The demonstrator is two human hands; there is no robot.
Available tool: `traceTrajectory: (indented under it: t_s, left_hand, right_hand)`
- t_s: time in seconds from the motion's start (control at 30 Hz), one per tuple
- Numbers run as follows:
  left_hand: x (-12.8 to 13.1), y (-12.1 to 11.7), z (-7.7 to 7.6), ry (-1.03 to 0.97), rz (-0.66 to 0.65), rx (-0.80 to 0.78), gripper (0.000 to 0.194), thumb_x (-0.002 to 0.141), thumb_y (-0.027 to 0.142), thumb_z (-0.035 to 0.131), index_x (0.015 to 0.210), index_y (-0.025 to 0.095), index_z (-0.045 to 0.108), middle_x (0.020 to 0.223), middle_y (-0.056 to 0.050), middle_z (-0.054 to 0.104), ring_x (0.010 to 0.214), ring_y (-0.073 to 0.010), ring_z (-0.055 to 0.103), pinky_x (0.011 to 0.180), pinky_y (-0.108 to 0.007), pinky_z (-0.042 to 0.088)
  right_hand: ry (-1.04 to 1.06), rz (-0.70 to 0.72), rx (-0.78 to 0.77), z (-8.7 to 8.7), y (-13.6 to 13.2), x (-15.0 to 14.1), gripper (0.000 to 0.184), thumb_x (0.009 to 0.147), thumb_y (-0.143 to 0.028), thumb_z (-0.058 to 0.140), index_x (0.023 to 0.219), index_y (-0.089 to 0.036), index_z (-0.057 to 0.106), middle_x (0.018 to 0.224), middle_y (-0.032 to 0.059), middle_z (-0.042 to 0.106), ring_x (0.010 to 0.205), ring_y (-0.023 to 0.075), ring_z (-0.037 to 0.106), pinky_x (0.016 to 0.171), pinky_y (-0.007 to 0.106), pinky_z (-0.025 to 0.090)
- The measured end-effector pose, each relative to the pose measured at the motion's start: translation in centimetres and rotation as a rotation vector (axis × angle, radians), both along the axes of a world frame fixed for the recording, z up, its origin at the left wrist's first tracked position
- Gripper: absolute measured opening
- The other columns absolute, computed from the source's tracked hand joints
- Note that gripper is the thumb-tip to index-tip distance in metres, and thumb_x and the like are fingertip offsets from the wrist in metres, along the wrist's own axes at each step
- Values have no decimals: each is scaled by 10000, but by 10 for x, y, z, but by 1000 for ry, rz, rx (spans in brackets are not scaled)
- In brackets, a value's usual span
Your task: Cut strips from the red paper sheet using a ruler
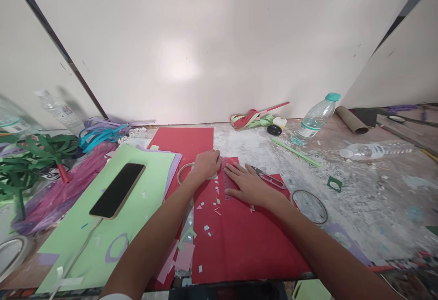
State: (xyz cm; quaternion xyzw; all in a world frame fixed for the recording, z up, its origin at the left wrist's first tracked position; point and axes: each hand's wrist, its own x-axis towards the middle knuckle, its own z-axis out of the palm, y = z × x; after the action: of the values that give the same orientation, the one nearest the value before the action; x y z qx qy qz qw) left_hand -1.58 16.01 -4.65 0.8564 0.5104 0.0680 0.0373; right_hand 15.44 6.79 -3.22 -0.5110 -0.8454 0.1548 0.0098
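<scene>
A white wall board (219,39) fills the top of the frame above a paint-stained table (383,204). At center, the red paper (253,245) lies beneath the right hand (251,186), which is spread nearly flat, gripping nothing. The left hand (207,165) is curled near the paper's upper edge; whether it grips anything, I cannot tell. Right of center, a teal-capped bottle (315,122) holds some clear liquid; another bottle (376,151) lies at far right, contents unclear. A clear bottle (61,110) leans at upper left.
</scene>
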Motion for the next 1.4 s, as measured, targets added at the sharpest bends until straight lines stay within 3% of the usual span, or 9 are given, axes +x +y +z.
traceTrajectory:
  t_s: [0.4, 0.87, 1.4]
  left_hand:
    - [4, -4, 10, -7, -47, -32, 241, 963, 263, 348, 913, 195, 573, 933, -87, 654, 846, -225, 625, 688, -309, 403]
    - [-5, 1, 28, -96, -115, -121, 258, 930, 344, 407, 820, 225, 608, 822, -12, 674, 721, -171, 605, 570, -263, 380]
    - [2, -4, 31, -111, -122, -130, 286, 923, 354, 390, 765, 228, 593, 783, -4, 668, 689, -170, 591, 561, -269, 357]
  right_hand:
    - [-6, 3, 14, -1, 0, 1, 785, 896, -602, 373, 1528, -165, 213, 1569, 102, 223, 1445, 308, 150, 1156, 551, 103]
    - [-17, 1, 9, 2, 0, 0, 776, 892, -589, 390, 1518, -153, 247, 1562, 106, 237, 1442, 305, 171, 1153, 550, 114]
    - [-24, 4, 3, 2, 0, -1, 775, 890, -596, 387, 1511, -148, 270, 1565, 104, 219, 1442, 299, 171, 1154, 542, 103]
